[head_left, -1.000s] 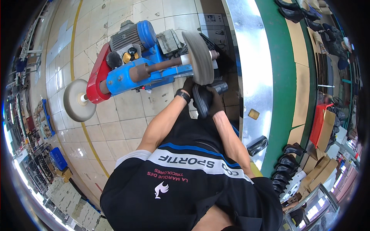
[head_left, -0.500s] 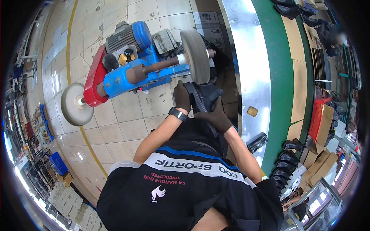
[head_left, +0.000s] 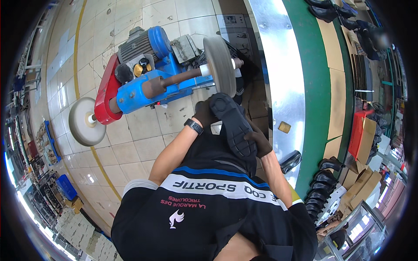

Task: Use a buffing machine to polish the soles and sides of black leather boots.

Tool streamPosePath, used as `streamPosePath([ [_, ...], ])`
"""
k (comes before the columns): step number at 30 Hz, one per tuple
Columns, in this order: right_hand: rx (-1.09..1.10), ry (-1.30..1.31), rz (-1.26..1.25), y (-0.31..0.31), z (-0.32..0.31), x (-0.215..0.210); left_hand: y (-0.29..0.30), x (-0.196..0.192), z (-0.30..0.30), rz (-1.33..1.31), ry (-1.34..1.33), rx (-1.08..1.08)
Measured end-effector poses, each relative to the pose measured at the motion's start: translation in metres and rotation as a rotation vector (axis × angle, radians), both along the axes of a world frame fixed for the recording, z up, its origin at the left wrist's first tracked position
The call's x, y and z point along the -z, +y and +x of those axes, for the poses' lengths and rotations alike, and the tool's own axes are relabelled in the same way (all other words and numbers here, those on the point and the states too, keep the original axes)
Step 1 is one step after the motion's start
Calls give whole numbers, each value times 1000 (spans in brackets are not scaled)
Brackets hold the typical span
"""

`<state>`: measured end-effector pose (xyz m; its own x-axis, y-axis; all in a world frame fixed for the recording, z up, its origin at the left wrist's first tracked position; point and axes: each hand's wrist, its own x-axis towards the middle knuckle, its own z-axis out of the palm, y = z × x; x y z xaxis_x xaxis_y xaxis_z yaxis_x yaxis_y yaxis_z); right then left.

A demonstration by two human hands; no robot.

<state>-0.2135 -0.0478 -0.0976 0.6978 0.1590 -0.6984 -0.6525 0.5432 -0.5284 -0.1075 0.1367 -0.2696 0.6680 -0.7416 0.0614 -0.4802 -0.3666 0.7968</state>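
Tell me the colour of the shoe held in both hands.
Black: the shoe, sole up, shows best in the head view.

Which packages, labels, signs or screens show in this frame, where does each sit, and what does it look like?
Cardboard boxes: right edge beside the green strip, brown, flaps open.
Red crate: just left of those boxes, slatted plastic.
Blue bin: lower left floor, rectangular.
Stacked cartons: lower left rim, pale, in rows.
Printed sheet: floor behind the blue machine, pale rectangle.
No screens seen.
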Motion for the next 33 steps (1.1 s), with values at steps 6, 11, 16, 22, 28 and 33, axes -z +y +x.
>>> streamPosePath([
  [6,237,87,404,-6,-21,17,-20,-1,14,-78,500,114],
  [11,353,84,490,9,-30,38,-15,0,23,214,-162,197],
  [16,416,-157,640,27,-21,35,-13,-55,45,440,-59,255],
  [22,554,-176,758,45,11,38,-18,-42,55,150,274,187],
  [28,731,-142,862,51,24,77,-15,6,75,352,34,248],
  [33,649,-133,844,47,8,51,-10,-34,55,401,-129,296],
])
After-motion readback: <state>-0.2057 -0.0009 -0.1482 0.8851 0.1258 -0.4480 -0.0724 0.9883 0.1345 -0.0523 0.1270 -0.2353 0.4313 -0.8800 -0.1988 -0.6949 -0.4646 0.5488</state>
